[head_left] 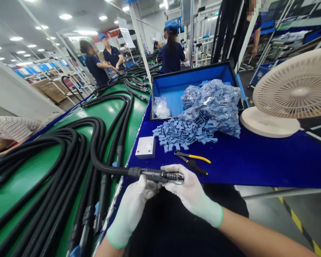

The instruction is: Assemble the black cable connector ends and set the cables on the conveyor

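Gripping the cable end (160, 176), both gloved hands, left (135, 201) and right (188, 189), meet palms inward.

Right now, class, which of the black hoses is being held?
The hose curving onto the blue table: left hand and right hand hold its spring-tipped end; the rest lie loose on the green belt.

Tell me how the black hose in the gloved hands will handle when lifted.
The black hose likely flops: it curves loosely across the green belt. Its long run probably drags heavily. The metal end, gripped by the left hand and right hand, looks rigid and should not bend.
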{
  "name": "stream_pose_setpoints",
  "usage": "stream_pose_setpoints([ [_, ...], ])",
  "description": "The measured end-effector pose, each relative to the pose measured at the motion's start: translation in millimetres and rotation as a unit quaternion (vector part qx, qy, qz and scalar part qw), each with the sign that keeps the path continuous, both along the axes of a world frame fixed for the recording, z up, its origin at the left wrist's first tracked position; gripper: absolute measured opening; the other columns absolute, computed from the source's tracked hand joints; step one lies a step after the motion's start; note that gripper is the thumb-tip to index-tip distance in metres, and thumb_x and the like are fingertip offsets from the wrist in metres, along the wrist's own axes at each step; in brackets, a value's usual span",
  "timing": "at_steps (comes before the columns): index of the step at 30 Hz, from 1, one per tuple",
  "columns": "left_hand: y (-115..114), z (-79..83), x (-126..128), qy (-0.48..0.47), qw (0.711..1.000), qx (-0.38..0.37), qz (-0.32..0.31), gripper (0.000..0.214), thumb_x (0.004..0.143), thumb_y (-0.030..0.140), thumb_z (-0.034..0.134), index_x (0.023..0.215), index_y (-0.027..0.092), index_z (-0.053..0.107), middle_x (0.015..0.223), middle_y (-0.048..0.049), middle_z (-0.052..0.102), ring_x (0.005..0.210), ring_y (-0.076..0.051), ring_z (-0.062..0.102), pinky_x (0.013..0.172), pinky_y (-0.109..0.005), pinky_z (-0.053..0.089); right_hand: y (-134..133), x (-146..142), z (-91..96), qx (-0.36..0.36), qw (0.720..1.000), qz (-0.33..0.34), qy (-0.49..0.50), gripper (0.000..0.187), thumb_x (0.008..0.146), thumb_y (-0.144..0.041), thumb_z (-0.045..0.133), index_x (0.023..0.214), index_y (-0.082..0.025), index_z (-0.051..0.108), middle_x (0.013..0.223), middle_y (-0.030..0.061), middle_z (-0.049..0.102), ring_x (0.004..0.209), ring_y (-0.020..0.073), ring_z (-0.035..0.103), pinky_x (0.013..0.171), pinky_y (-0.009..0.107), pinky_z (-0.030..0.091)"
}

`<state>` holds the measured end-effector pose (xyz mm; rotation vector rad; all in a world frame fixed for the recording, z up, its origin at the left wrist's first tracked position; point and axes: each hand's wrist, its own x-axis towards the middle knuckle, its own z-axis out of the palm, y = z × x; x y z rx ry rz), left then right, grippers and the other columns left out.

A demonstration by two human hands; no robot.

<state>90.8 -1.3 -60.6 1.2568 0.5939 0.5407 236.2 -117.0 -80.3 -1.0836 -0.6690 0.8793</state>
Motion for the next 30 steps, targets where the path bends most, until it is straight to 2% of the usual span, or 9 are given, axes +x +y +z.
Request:
stream_pose_setpoints([
  [3,4.2,-6.3,2.1,-0.086,0.982,-0.146,0.086,0.034,0.099,0.047,0.060,0.101,0.014,0.071,0.109,-0.0154,0.071,0.106,-0.029,0.068,0.091,-0.044,0.060,-9.6,12.9,16.4,0.022,0.990,0.098,-0.101,0.045,0.074,-0.021,0.079,0.117,-0.023,0.068,0.116,0.0052,0.071,0.103,0.0233,0.068,0.089,0.035,0.057],
  [5,12.2,-4.7,2.7,-0.136,0.952,-0.192,0.194,0.016,0.095,0.031,0.066,0.100,0.016,0.069,0.108,-0.0116,0.070,0.105,-0.025,0.068,0.092,-0.040,0.061,-10.5,37.2,26.5,0.002,0.952,0.152,-0.265,0.033,0.081,-0.036,0.078,0.110,-0.022,0.071,0.110,0.0051,0.071,0.098,0.0231,0.068,0.088,0.035,0.055],
  [7,24.7,3.4,3.1,-0.169,0.941,-0.153,0.250,0.017,0.090,0.020,0.071,0.106,0.018,0.068,0.099,-0.0067,0.069,0.095,-0.020,0.069,0.088,-0.036,0.062,-3.6,69.5,31.2,-0.105,0.885,0.062,-0.449,0.034,0.090,-0.052,0.068,0.097,-0.019,0.072,0.098,0.0080,0.070,0.090,0.0246,0.067,0.083,0.037,0.053],
  [10,49.6,27.3,9.2,-0.189,0.953,0.003,0.235,0.027,0.088,0.024,0.075,0.113,0.018,0.066,0.076,0.0007,0.058,0.068,-0.013,0.060,0.068,-0.027,0.058,18.3,112.0,24.7,-0.316,0.721,-0.134,-0.602,0.051,0.093,-0.064,0.058,0.087,-0.015,0.068,0.091,0.0138,0.068,0.085,0.0301,0.067,0.076,0.040,0.050],
  [12,70.0,47.9,19.9,-0.194,0.955,0.099,0.203,0.027,0.090,0.027,0.074,0.113,0.017,0.065,0.066,0.0048,0.048,0.056,-0.009,0.049,0.057,-0.023,0.050,34.0,126.8,15.7,-0.371,0.667,-0.136,-0.631,0.045,0.095,-0.060,0.057,0.088,-0.016,0.067,0.094,0.0132,0.068,0.085,0.0297,0.068,0.073,0.038,0.048],
  [15,105.9,75.6,43.9,-0.194,0.943,0.200,0.181,0.028,0.088,0.030,0.075,0.111,0.017,0.064,0.059,0.0076,0.040,0.047,-0.008,0.040,0.048,-0.021,0.041,48.3,132.0,5.2,-0.367,0.669,-0.114,-0.636,0.028,0.098,-0.043,0.054,0.087,-0.020,0.065,0.097,0.0083,0.070,0.087,0.0251,0.068,0.071,0.032,0.045],
  [18,140.6,88.2,68.2,-0.179,0.930,0.268,0.176,0.030,0.084,0.031,0.076,0.107,0.016,0.065,0.056,0.0082,0.040,0.044,-0.009,0.038,0.045,-0.022,0.039,52.3,130.7,2.6,-0.369,0.673,-0.122,-0.629,0.023,0.097,-0.039,0.053,0.090,-0.020,0.064,0.096,0.0092,0.071,0.088,0.0251,0.069,0.071,0.032,0.044],
  [22,164.3,80.8,86.9,-0.141,0.922,0.319,0.169,0.029,0.083,0.032,0.074,0.104,0.015,0.065,0.052,0.0076,0.043,0.041,-0.009,0.039,0.044,-0.023,0.037,56.6,128.1,4.5,-0.395,0.658,-0.140,-0.625,0.028,0.095,-0.045,0.056,0.097,-0.018,0.061,0.093,0.0123,0.070,0.087,0.0298,0.070,0.073,0.036,0.046],
  [30,167.2,58.7,86.1,-0.112,0.916,0.331,0.198,0.030,0.082,0.033,0.075,0.103,0.015,0.066,0.058,0.0041,0.052,0.046,-0.010,0.046,0.047,-0.024,0.039,48.4,132.9,7.4,-0.387,0.644,-0.136,-0.645,0.014,0.089,-0.025,0.057,0.098,-0.016,0.062,0.101,0.0142,0.067,0.091,0.0283,0.069,0.074,0.033,0.047],
])
